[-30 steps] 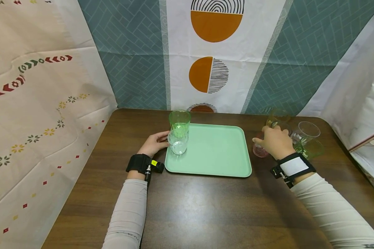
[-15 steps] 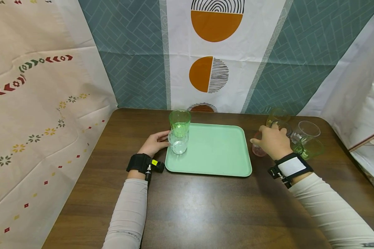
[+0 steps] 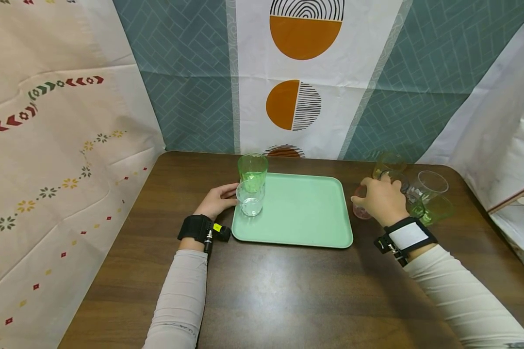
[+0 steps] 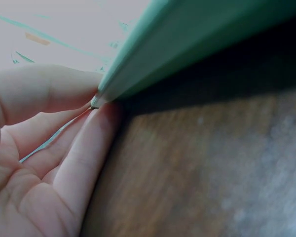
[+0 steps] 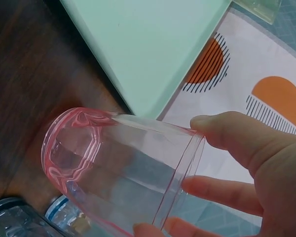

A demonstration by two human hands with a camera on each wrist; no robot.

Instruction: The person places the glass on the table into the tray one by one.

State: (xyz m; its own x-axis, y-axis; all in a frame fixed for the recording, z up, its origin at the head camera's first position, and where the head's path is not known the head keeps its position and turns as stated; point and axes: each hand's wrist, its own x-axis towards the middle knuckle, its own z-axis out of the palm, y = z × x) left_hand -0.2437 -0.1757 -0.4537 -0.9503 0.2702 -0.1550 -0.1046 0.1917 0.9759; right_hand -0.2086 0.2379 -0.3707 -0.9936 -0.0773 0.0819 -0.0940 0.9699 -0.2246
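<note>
At its left edge, my left hand point(image 3: 217, 201) pinches the mint-green tray point(image 3: 303, 213) between thumb and fingers, as the left wrist view shows at the tray's rim point(image 4: 138, 54). On the tray's left side stand a green glass point(image 3: 252, 167) and, nearer me, a clear glass point(image 3: 250, 198). Off the tray's right edge, my right hand point(image 3: 384, 198) holds a pink glass point(image 3: 360, 211) from above. In the right wrist view its thumb and fingers grip the rim of that pink glass point(image 5: 123, 153); whether any fingertip is inside is hard to tell.
Behind and right of my right hand stand several glasses: a yellowish one point(image 3: 390, 161), a clear one point(image 3: 433, 182) and a green one point(image 3: 438, 208), partly overlapping. The brown wooden table point(image 3: 270, 300) ends at a patterned cloth point(image 3: 288, 106) behind.
My right hand has shifted slightly left, towards the tray, and the pink glass with it. The left hand, the tray and the glasses on it have stayed in place.
</note>
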